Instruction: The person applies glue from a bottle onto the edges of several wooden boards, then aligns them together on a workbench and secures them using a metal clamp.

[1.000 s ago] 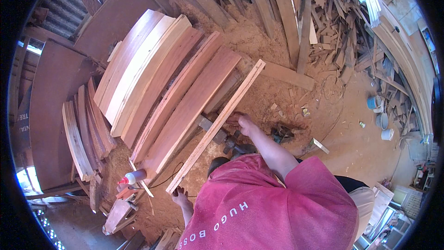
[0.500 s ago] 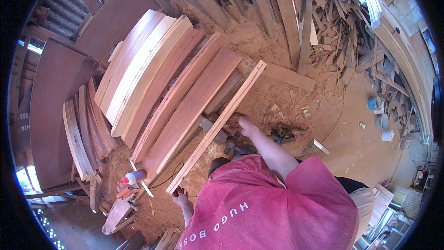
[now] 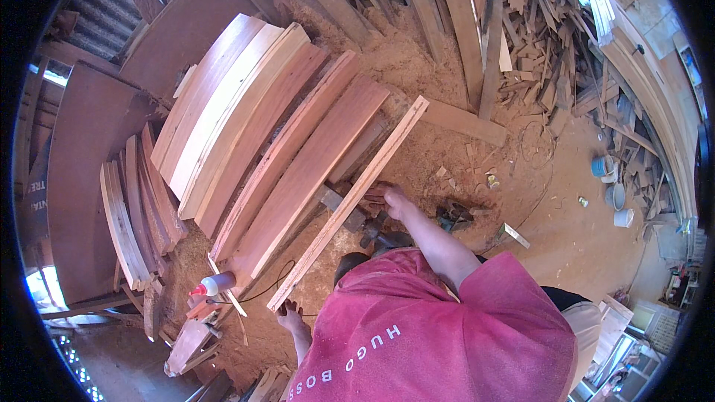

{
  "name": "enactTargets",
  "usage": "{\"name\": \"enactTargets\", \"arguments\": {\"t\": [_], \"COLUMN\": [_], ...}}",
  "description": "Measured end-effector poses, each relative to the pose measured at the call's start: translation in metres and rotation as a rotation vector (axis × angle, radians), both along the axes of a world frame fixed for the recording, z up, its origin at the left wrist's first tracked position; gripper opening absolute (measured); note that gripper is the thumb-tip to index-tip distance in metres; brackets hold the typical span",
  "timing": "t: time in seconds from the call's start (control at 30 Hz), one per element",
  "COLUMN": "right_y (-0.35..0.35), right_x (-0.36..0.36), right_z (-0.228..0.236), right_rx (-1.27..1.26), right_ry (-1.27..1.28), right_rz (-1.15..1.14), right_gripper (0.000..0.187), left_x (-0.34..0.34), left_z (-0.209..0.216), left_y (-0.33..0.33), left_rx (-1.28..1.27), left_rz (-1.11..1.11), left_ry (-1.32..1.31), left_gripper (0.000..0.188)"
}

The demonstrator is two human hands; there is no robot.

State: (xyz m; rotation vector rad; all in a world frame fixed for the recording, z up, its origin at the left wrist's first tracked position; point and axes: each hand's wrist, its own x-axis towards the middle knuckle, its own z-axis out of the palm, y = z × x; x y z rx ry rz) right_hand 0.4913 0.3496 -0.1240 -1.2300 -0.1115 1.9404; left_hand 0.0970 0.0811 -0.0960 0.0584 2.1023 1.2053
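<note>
A long, narrow wooden board (image 3: 348, 205) slants across the middle, its near end low at the left and its far end up to the right. My left hand (image 3: 292, 317) grips it close to the near end, the fingertips partly hidden by the wood. Farther along, my right hand (image 3: 389, 197) holds the same board from its right side, with part of the fingers out of sight. Just left of the board lies a wide reddish plank (image 3: 320, 171). Beneath it, near my right hand, a dark metal clamp-like fixture (image 3: 357, 220) shows in part.
Several wide planks (image 3: 223, 112) lie side by side at the left. A plastic bottle with a red cap (image 3: 217, 283) sits by their near end. Wood offcuts (image 3: 536, 59) are heaped at the far right, near small buckets (image 3: 615, 195). Sawdust covers the floor (image 3: 551, 208).
</note>
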Motion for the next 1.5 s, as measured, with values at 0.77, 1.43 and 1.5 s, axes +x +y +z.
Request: {"name": "enactTargets", "arguments": {"t": [0.77, 1.43, 1.5], "right_y": [-0.004, 0.012, 0.009], "right_x": [0.003, 0.03, 0.022], "right_z": [-0.015, -0.016, -0.01], "right_rx": [0.029, 0.074, 0.073], "right_ry": [-0.013, 0.034, 0.019], "right_rz": [-0.022, -0.024, 0.047], "right_gripper": [0.028, 0.023, 0.024], "left_x": [0.009, -0.007, -0.006], "left_z": [0.008, 0.012, 0.024], "left_y": [0.005, -0.013, -0.012], "left_rx": [-0.01, -0.017, -0.019], "left_rz": [-0.018, -0.025, -0.002], "left_ry": [0.031, 0.197, 0.222], "left_gripper": [0.033, 0.034, 0.042]}}
